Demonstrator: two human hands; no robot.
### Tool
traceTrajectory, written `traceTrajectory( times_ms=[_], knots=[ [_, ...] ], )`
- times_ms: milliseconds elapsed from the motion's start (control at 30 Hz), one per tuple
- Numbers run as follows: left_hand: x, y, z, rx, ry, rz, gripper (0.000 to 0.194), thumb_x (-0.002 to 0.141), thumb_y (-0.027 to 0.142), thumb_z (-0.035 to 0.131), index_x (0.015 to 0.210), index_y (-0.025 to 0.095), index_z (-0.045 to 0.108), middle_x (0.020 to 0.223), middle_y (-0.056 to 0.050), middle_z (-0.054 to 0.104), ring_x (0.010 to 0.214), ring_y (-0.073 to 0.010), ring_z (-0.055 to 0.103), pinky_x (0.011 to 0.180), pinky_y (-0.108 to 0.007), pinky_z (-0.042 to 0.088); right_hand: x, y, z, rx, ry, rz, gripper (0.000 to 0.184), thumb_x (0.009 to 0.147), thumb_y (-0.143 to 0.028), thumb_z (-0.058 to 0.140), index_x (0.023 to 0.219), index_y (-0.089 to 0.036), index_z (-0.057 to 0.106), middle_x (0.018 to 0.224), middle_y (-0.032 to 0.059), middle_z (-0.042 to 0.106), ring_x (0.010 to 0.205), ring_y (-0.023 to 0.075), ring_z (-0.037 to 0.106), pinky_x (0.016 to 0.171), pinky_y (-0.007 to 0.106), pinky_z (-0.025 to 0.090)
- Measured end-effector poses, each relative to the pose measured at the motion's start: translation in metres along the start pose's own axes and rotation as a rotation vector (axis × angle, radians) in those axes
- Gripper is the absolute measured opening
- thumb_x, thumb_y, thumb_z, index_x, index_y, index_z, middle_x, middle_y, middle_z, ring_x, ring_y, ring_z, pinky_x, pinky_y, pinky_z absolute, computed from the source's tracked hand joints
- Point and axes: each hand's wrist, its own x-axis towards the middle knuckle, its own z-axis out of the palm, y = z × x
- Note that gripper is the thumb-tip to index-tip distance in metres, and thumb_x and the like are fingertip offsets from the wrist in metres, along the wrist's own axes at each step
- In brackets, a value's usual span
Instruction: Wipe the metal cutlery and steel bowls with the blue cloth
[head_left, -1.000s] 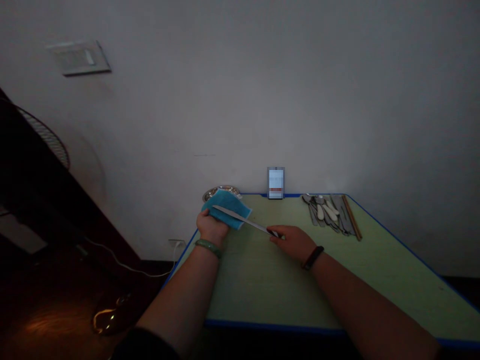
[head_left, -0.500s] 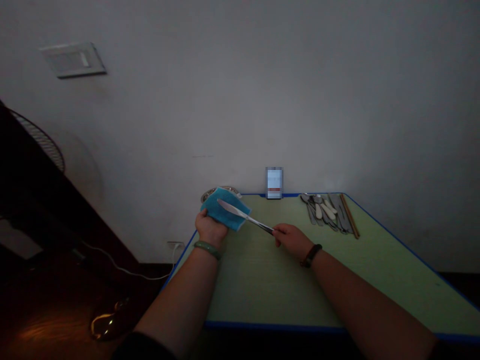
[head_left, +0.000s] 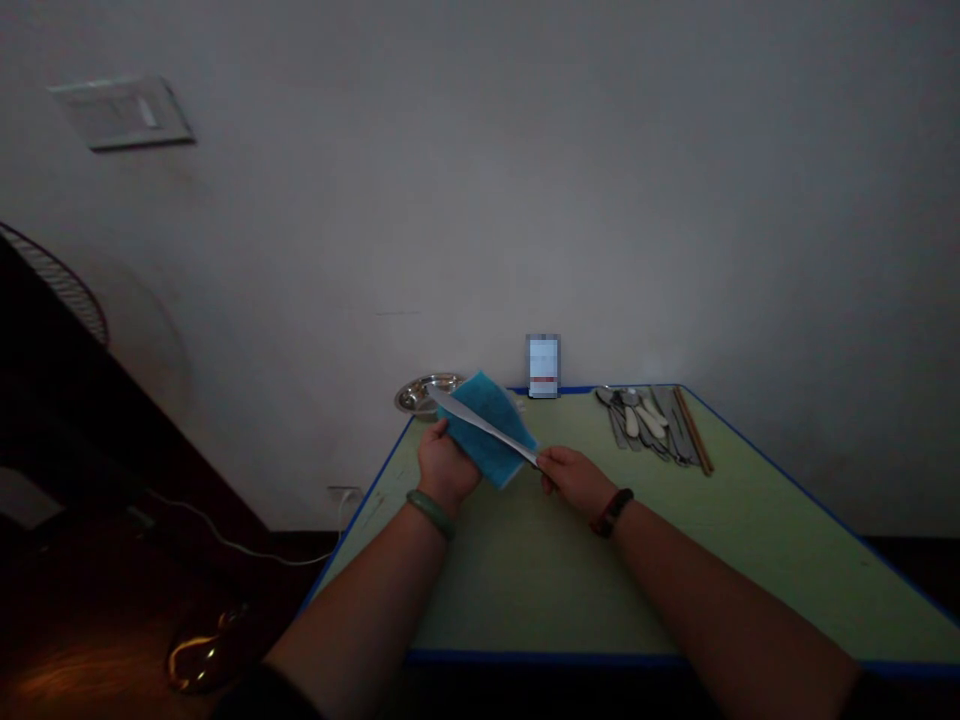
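A blue cloth (head_left: pixel 495 455) lies over the palm of my left hand (head_left: pixel 448 468), whose thumb shows at its left edge while the other fingers are hidden beneath. My right hand (head_left: pixel 576 478) is closed round the handle of a silver table knife (head_left: pixel 480 422). The knife's blade slants up and to the left across the face of the cloth, its tip reaching past the cloth's left edge. Both hands are above the pale green table (head_left: pixel 540 590).
A shiny metal dish (head_left: pixel 409 398) sits at the table's back left corner. A lit phone (head_left: pixel 543 366) leans on the wall. Spoons and other cutlery (head_left: pixel 645 420) lie at back right, beside wooden chopsticks (head_left: pixel 694 430). A fan (head_left: pixel 60 280) and white cable (head_left: pixel 247 552) are at left.
My left hand and the cloth have moved right, towards my right hand, and the cloth has turned. More of the knife now lies across it, and more of the metal dish shows.
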Motion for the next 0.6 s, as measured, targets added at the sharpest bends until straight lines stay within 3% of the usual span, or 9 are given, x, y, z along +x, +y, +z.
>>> traceTrajectory(
  times_ms=[233,600],
  knots=[
    [-0.002,-0.011,0.001,0.021,-0.018,-0.091,0.05,0.077,0.029,0.038,0.117,0.008,0.059,0.107,-0.015,0.069,0.111,-0.0319,0.058,0.101,-0.054,0.035,0.002,0.0,-0.001,0.043,0.053,0.011,0.028,0.081,-0.036,0.044,0.062,-0.018,0.053,0.055,-0.0024,0.049,0.053,0.0107,0.043,0.055,0.024,0.031],
    [0.007,0.007,-0.008,-0.097,0.072,0.072,0.045,0.078,0.024,0.039,0.113,0.007,0.062,0.103,-0.015,0.069,0.105,-0.0299,0.061,0.096,-0.049,0.042,0.004,-0.002,-0.024,0.091,0.115,0.076,0.022,0.075,-0.033,0.047,0.058,-0.019,0.049,0.048,-0.0042,0.041,0.045,0.0099,0.036,0.048,0.025,0.027]
  ],
)
